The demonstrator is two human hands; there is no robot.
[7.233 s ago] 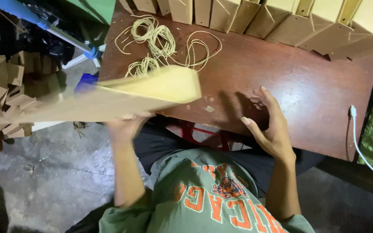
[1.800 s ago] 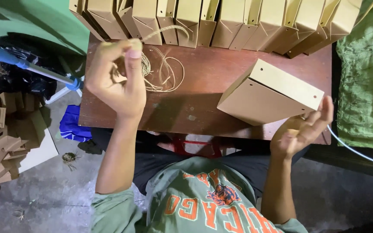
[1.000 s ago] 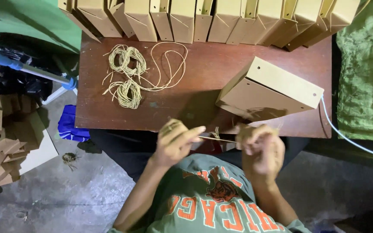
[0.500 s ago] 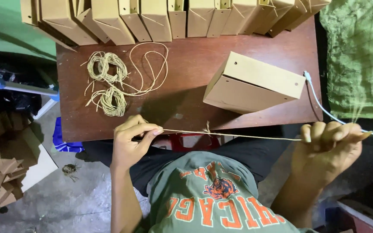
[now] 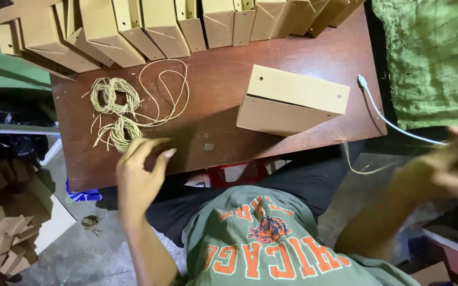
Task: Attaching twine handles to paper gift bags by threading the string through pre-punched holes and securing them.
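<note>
Two hands of mine are spread well apart. My left hand (image 5: 140,168) hovers over the near edge of the tabletop (image 5: 223,114), fingers loosely curled and open, gripping nothing, just beside the tangled bundles of twine (image 5: 116,114). My right hand (image 5: 454,161) is off past the tabletop's right end, blurred, so I cannot tell whether it grips anything; a thin strand of twine (image 5: 353,159) hangs loose between it and the cardboard box (image 5: 291,100). That box lies on the tabletop right of the twine bundles. More folded boxes (image 5: 149,26) line the far edge. A white cable (image 5: 393,124) trails off the tabletop's right end.
</note>
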